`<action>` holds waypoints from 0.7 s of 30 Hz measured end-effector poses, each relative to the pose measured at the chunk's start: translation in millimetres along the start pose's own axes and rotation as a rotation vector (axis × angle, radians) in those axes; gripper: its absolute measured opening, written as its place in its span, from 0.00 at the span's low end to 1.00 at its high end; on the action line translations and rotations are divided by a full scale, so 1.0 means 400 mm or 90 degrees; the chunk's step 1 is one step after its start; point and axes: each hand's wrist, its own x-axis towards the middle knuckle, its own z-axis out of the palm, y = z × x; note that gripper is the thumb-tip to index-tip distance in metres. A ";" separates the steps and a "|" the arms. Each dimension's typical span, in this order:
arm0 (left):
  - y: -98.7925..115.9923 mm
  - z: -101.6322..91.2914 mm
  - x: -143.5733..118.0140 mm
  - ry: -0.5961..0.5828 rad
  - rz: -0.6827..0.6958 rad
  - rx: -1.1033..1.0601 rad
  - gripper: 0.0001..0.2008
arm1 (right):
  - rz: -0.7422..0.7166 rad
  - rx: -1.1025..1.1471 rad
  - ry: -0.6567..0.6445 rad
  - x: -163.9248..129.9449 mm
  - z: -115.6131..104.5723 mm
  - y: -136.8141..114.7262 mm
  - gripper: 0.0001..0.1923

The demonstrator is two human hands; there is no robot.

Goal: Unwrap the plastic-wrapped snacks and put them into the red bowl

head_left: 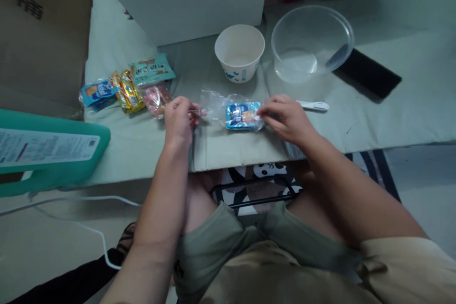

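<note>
My right hand pinches the right end of a small blue snack packet in clear wrapping, which lies on the covered table. A crumpled clear plastic bag spreads to the packet's left. My left hand has its fingers closed at the bag's left side; a bit of pinkish wrapper shows at the fingertips, but what they grip is unclear. Just behind that hand lies a pink-and-red wrapped snack. Beside it are a teal snack bag, yellow packets and another blue packet.
A white paper cup and a clear plastic bowl stand behind the packet. A black phone lies partly behind the bowl. A white-handled tool is beyond my right hand. Cardboard box and green jug are left.
</note>
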 end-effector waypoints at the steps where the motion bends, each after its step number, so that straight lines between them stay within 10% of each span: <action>1: -0.001 -0.007 0.003 0.010 0.004 0.017 0.06 | 0.008 0.016 0.015 -0.004 -0.010 0.002 0.11; 7: -0.042 -0.039 0.046 0.050 0.117 0.167 0.04 | 0.105 0.047 0.144 -0.028 -0.053 0.022 0.10; 13: -0.053 -0.026 0.041 -0.021 0.569 0.278 0.16 | 0.034 0.060 0.118 -0.025 -0.023 -0.018 0.23; 16: -0.056 -0.015 0.027 -0.118 0.561 0.432 0.18 | -0.011 0.044 0.065 -0.015 -0.001 -0.034 0.31; 21: -0.057 -0.020 0.025 -0.148 0.507 0.479 0.06 | 0.079 0.021 0.078 -0.019 -0.019 -0.011 0.12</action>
